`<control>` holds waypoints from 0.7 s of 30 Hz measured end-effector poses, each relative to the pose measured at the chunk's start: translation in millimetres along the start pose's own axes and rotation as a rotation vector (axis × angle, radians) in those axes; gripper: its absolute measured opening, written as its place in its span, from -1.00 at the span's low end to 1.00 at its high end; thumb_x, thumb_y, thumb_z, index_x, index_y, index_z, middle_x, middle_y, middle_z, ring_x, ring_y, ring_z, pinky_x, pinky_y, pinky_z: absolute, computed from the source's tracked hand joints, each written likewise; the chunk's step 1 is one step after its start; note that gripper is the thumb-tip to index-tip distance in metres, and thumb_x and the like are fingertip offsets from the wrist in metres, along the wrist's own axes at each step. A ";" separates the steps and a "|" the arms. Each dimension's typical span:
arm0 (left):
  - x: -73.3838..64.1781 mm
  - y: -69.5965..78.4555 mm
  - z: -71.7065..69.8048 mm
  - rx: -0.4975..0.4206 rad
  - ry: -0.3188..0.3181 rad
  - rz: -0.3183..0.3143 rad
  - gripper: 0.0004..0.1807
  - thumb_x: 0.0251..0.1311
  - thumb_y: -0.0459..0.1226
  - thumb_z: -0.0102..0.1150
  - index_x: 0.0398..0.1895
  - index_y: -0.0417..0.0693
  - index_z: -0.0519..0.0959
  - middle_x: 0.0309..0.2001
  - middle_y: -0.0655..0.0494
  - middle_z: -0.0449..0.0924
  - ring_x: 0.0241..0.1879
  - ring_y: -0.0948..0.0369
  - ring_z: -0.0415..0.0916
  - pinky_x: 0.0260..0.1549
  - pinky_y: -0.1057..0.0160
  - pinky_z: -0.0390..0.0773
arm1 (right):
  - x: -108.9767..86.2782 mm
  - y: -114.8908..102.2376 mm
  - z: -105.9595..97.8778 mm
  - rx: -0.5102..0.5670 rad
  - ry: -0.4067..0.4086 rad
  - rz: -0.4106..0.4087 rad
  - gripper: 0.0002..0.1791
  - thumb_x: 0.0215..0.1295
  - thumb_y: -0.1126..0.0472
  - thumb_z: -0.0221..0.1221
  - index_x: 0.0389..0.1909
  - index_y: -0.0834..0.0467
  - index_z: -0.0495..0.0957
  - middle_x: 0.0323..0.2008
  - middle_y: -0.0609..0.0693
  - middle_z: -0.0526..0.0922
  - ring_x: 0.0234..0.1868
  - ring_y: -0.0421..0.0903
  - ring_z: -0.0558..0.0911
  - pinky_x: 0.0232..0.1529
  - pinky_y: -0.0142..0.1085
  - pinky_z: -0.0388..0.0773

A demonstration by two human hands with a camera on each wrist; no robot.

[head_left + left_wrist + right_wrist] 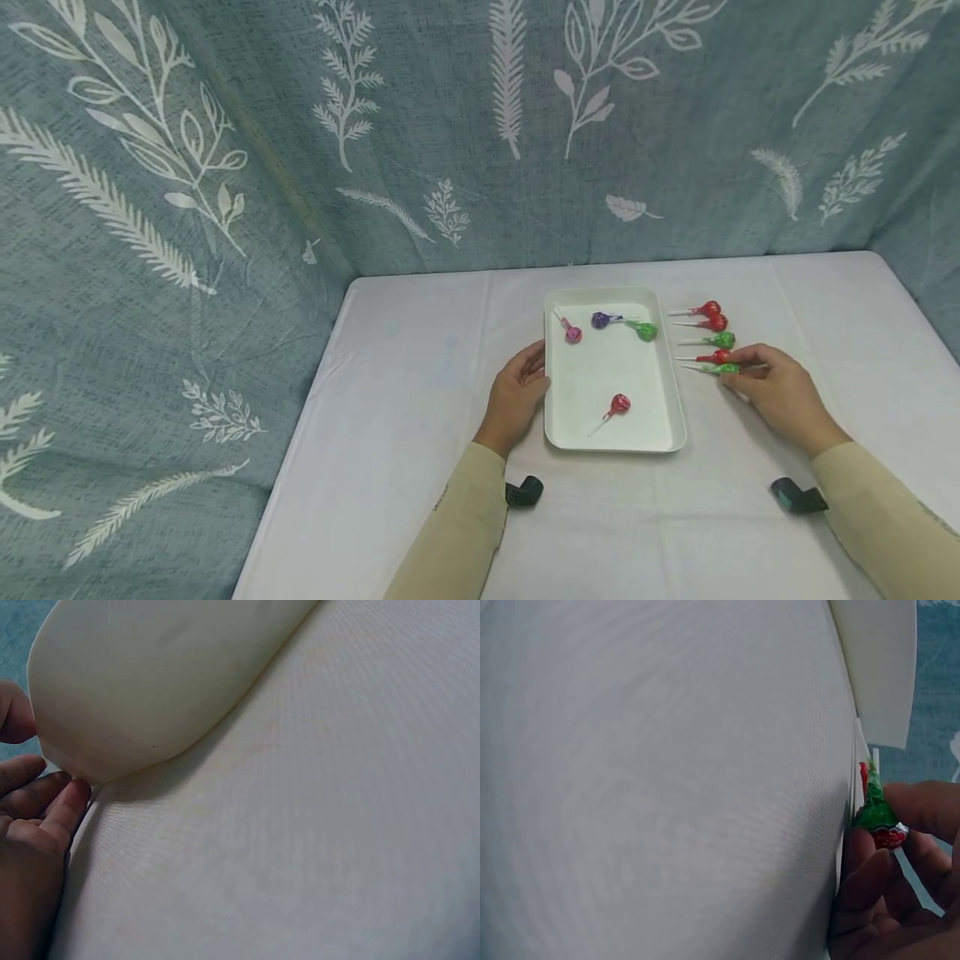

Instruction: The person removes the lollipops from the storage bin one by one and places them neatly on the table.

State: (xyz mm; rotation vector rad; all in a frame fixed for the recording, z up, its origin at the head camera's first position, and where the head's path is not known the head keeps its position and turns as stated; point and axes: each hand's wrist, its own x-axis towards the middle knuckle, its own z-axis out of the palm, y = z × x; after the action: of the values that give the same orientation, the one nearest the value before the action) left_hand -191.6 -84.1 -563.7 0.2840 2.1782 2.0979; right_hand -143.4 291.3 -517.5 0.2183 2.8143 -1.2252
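Observation:
A white rectangular tray (611, 367) lies on the table with a pink lollipop (573, 334), a purple lollipop (601, 320), a green lollipop (646, 332) and a red lollipop (619, 405) in it. My left hand (515, 400) grips the tray's left side, thumb and fingers at its wall in the left wrist view. To the right of the tray, my right hand (776, 396) pinches the head of a green lollipop (876, 813), the nearest of a row. Directly beyond it lies a red lollipop (720, 357), partly behind the fingertips.
Farther back in the row are another green lollipop (724, 340) and two red lollipops, their sticks pointing left toward the tray. A white cloth (405, 400) covers the table. Teal leaf-patterned curtains (465, 125) hang behind and on the left.

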 end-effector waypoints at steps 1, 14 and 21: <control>0.0 -0.1 -0.1 0.001 0.001 -0.002 -0.38 0.44 -0.49 0.12 0.58 -0.26 0.42 0.44 -0.05 0.56 0.36 0.14 0.57 0.34 0.25 0.56 | 0.1 -0.1 -0.1 -0.001 -0.001 0.000 -0.59 0.55 0.21 0.34 0.24 0.35 0.56 0.16 0.39 0.60 0.01 0.26 0.64 -0.36 -0.40 0.63; 0.0 0.0 -1.1 -0.006 0.001 0.003 -0.38 0.45 -0.50 0.12 0.58 -0.27 0.41 0.45 -0.06 0.55 0.37 0.14 0.56 0.35 0.25 0.56 | 1.6 -1.2 0.7 -0.017 0.002 0.022 -0.55 0.56 0.20 0.32 0.29 0.37 0.51 0.19 0.40 0.56 -0.01 0.23 0.62 -0.34 -0.39 0.62; 1.0 -1.7 -0.6 -0.007 0.009 0.000 -0.37 0.43 -0.48 0.15 0.57 -0.25 0.43 0.44 -0.03 0.56 0.37 0.13 0.55 0.35 0.25 0.56 | 3.3 -2.1 0.1 -0.032 0.001 0.033 -0.54 0.54 0.21 0.33 0.27 0.40 0.50 0.17 0.43 0.56 0.00 0.26 0.62 -0.27 -0.27 0.65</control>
State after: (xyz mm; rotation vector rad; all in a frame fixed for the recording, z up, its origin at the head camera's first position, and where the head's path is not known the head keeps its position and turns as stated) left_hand -192.8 -84.6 -565.3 0.2742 2.1753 2.1102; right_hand -146.9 290.2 -516.5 0.2634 2.8167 -1.1735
